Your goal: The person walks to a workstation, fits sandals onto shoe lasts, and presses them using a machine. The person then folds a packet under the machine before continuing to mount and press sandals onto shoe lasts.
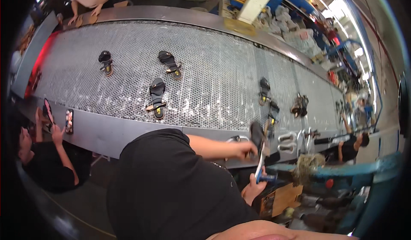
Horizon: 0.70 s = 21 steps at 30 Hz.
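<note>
While it hangs over the belt's near edge, the black sandal (257, 138) looks light and bendy; its sole's edge is a good spot. The left hand (245, 149) squeezes it. The right hand (253, 188) pinches a blue brush (262, 174). More sandals (157, 97) ride the grey belt (214, 68).

Conveyor belt (222, 75), frame centre: silver-grey honeycomb mesh. Sandals (157, 97) on it: black straps, tan soles. Lower centre, black shirt (171, 188); lower right, blue-handled brush (261, 171).
</note>
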Motion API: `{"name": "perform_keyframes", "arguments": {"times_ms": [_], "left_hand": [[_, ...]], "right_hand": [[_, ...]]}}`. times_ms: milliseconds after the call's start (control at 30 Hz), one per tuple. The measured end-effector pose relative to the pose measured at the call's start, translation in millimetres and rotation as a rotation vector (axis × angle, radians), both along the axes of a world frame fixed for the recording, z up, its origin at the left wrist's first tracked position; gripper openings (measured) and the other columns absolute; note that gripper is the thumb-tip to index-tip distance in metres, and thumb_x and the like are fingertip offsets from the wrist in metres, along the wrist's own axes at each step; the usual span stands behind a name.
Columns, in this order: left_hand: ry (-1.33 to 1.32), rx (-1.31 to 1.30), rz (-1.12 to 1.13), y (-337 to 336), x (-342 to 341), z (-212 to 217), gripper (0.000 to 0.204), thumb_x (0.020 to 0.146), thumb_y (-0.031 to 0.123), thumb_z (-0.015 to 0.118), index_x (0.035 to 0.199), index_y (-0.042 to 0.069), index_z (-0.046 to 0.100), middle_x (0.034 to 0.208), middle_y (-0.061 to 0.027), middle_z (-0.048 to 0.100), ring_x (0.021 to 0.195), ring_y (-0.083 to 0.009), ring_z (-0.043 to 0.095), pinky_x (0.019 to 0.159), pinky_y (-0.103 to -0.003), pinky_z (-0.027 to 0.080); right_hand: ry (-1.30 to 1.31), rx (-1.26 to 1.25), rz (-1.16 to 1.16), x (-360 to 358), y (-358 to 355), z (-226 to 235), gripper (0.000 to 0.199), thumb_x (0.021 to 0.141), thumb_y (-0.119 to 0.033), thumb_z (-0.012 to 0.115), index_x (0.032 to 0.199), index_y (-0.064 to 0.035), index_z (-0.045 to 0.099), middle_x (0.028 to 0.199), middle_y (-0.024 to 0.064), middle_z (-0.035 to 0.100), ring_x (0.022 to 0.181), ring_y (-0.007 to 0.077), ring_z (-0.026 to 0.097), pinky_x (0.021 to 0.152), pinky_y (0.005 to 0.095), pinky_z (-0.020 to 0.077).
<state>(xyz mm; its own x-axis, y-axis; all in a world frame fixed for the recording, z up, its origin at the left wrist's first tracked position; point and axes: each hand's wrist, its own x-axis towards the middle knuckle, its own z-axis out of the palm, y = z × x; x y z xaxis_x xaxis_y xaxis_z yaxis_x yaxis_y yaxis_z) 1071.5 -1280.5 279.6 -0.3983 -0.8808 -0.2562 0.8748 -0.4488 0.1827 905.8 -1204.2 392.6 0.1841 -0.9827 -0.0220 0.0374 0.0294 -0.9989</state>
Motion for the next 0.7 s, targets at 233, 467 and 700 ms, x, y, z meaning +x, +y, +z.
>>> {"name": "perform_keyframes", "arguments": {"times_ms": [233,467,700], "left_hand": [[-0.747,0.135,0.213,7.2,41.6,41.0,0.033,0.090,0.023,0.052,0.114,0.001,0.054,0.096,-0.0142,0.065,0.084,-0.0258,0.067,0.074,-0.041,0.056],[-0.752,-0.559,-0.509,61.1,-130.4,44.2,0.050,0.096,0.029,0.054,0.136,0.003,0.038,0.105,-0.0063,0.060,0.095,-0.0153,0.059,0.081,-0.030,0.049],[-1.014,-0.753,-0.409,22.0,-135.0,24.0,0.053,0.092,0.024,0.061,0.137,0.002,0.041,0.088,-0.0035,0.061,0.079,-0.0093,0.056,0.068,-0.024,0.045]], "right_hand": [[0.317,-0.242,0.310,-56.3,25.5,11.2,0.064,0.064,-0.012,0.070,0.124,0.0011,0.050,0.130,0.0165,0.050,0.130,0.0273,0.041,0.106,0.0370,0.0301],[0.458,-0.140,-0.337,-106.0,44.0,-39.7,0.067,0.065,-0.019,0.079,0.118,-0.0006,0.044,0.110,0.0133,0.050,0.104,0.0231,0.052,0.090,0.0354,0.0419],[0.851,-0.337,-0.720,-220.1,-40.5,-117.3,0.064,0.065,-0.018,0.078,0.115,0.0043,0.044,0.108,0.0248,0.051,0.100,0.0429,0.051,0.087,0.0451,0.0423]]}}
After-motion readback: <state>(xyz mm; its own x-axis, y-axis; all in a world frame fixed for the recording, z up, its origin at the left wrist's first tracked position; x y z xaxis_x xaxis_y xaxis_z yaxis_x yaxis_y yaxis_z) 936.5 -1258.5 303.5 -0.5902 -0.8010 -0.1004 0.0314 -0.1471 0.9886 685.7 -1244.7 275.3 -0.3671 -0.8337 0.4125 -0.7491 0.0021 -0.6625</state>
